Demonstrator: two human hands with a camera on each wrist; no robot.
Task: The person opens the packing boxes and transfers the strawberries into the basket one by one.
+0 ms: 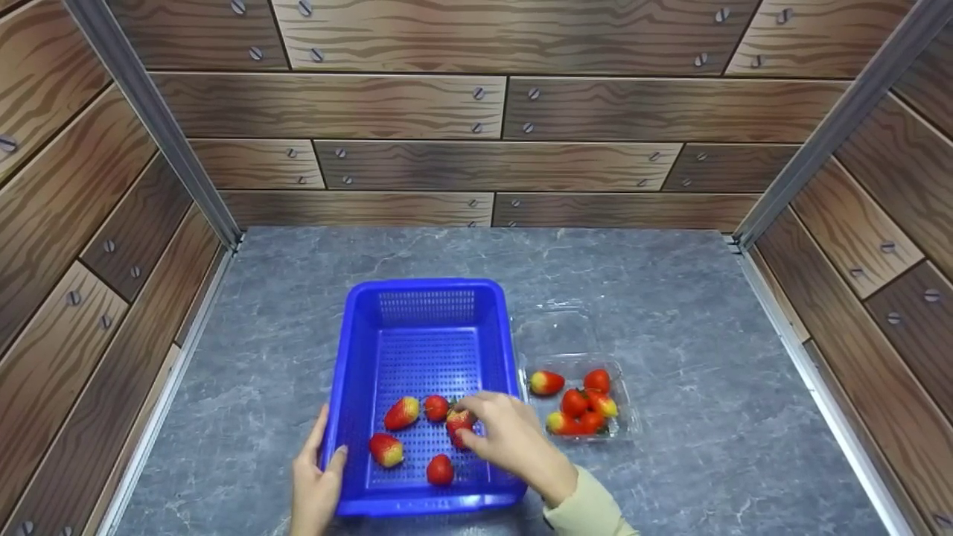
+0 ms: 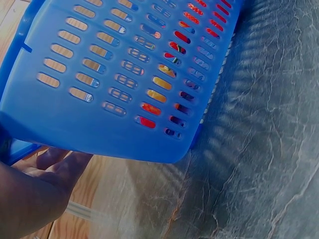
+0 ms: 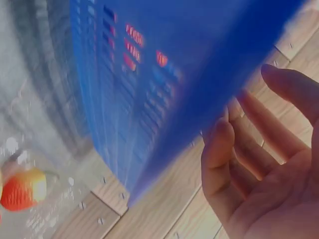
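Observation:
A blue plastic basket [image 1: 428, 357] with slotted walls holds several red-and-yellow strawberries, among them one at the left [image 1: 386, 450] and one near the front [image 1: 440, 470]. My left hand [image 1: 316, 480] grips the basket's left rim, thumb on top and fingers along the outside. Over the basket's right side reaches my right hand [image 1: 510, 439], its thumb and fingers spread about a strawberry [image 1: 459, 426]. In the right wrist view that hand [image 3: 264, 169] has loosely bent, parted fingers, and nothing shows between them.
A clear plastic clamshell box [image 1: 629, 406] with its lid [image 1: 555, 327] folded back stands right of the basket. Several strawberries [image 1: 575, 403] lie in it. Wood-patterned walls [image 1: 417, 108] enclose the grey marbled tabletop [image 1: 715, 357] at the back and sides.

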